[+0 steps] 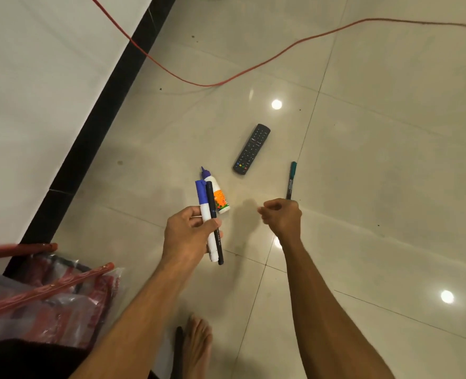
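Glossy cream floor tiles (363, 132) carry the green pen (291, 179), glue bottle (220, 198) and remote (251, 149), so gathering looks partly done: the left hand (188, 231) grips a blue-capped marker (202, 198) and black pen (211, 203), while the right hand (281, 217), fingers curled on nothing, hangs over the green pen's near end.

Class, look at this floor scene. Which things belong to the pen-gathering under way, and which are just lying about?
Part of the job:
blue-capped marker and black pen, both held in the left hand
green pen, on the floor by the right hand

Probably just lying about:
glue bottle
remote
red cable
plastic bag
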Tool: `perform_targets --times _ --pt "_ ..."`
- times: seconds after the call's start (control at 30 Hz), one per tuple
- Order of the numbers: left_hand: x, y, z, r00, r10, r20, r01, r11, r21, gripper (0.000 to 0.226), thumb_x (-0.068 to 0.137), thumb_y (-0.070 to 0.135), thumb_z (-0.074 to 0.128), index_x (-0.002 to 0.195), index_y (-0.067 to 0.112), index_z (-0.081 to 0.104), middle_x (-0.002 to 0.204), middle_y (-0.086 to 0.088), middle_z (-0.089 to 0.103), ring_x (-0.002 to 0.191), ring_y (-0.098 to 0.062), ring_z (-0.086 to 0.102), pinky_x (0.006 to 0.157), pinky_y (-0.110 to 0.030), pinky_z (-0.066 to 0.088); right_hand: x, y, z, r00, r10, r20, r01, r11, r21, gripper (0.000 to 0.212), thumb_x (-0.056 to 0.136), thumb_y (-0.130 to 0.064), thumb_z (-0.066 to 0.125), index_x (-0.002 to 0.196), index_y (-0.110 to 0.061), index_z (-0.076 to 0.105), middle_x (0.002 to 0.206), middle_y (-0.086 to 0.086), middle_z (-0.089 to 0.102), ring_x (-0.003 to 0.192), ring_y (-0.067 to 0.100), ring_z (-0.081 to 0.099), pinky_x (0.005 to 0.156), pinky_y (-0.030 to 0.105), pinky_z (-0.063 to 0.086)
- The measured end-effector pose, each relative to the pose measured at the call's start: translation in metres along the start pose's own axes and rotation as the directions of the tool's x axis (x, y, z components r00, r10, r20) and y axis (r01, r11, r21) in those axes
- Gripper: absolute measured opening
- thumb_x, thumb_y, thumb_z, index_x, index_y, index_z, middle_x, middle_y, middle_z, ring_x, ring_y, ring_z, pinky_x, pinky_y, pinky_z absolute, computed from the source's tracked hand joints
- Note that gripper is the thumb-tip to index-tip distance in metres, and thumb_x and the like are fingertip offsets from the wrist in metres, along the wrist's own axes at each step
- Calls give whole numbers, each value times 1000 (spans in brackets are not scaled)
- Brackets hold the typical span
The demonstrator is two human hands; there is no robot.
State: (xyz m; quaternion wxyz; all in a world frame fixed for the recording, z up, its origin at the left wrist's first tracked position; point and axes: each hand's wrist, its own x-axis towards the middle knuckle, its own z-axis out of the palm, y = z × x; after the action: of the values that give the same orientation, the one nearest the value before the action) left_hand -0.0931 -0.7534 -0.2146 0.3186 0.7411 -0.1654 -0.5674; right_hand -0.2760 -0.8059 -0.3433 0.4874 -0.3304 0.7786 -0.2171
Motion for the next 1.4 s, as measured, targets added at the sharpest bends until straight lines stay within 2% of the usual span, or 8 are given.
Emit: perform_targets --times 0.1,0.3,0.53,0.8,0.97,1.07,1.23,1.4 --pt "3 -2 9 1000 -23 7 23 1000 -3 22 83 -2 69 103 4 64 85 -11 72 77 -32 71 69 -48 59 22 9 -3 983 1 -184 -27 990 -140 16 79 -9 73 95 -6 71 94 12 70 86 29 67 75 31 54" --pt "17 -6 30 998 -44 48 43 999 18 18 83 -2 70 99 6 64 90 -14 71 85 -39 69 73 -51 58 57 14 -9 962 -1 -274 -77 959 -272 18 86 -2 60 103 0 68 101 16 67 88 33 65 68 28 47" --pt "35 -11 44 997 -34 65 30 998 63 17 83 2 71 95 14 67 86 -7 73 77 -29 71 73 -49 59 90 17 0 963 -27 -269 -67 941 -332 15 86 2 52 96 2 63 98 17 64 86 36 63 68 34 50" --pt "40 -19 41 998 -40 51 36 996 82 18 83 1 71 98 9 67 83 -12 72 76 -32 71 66 -45 58 105 27 12 974 4 -228 -116 871 -477 20 95 -1 47 113 2 55 117 19 57 105 35 59 85 40 48" --pt "35 -18 33 998 -38 52 34 997 72 15 83 1 70 96 9 67 82 -12 72 76 -31 71 65 -39 57 91 24 18 995 6 -105 -65 816 -574 19 95 -1 48 113 2 54 113 18 57 102 33 59 76 35 47" --pt "34 -15 26 998 -39 43 37 998 45 19 81 0 72 95 12 68 83 -11 73 78 -31 71 74 -43 58 76 30 19 995 58 -76 -89 863 -497 19 87 -2 58 106 4 57 105 17 59 92 32 62 70 34 50" --pt "32 -11 15 1000 -24 -8 24 1000 20 24 78 -5 72 89 15 68 87 -14 72 86 -36 69 85 -52 55 44 12 17 993 104 -51 -112 975 -191 8 68 0 68 73 7 69 62 11 60 54 25 56 54 29 48" --pt "20 4 2 998 7 -59 -8 1000 -3 25 77 -4 73 89 17 67 85 -12 72 85 -35 69 82 -47 57 -1 -36 10 966 120 231 -131 991 30 11 67 4 72 78 2 72 71 16 68 59 26 62 60 32 57"
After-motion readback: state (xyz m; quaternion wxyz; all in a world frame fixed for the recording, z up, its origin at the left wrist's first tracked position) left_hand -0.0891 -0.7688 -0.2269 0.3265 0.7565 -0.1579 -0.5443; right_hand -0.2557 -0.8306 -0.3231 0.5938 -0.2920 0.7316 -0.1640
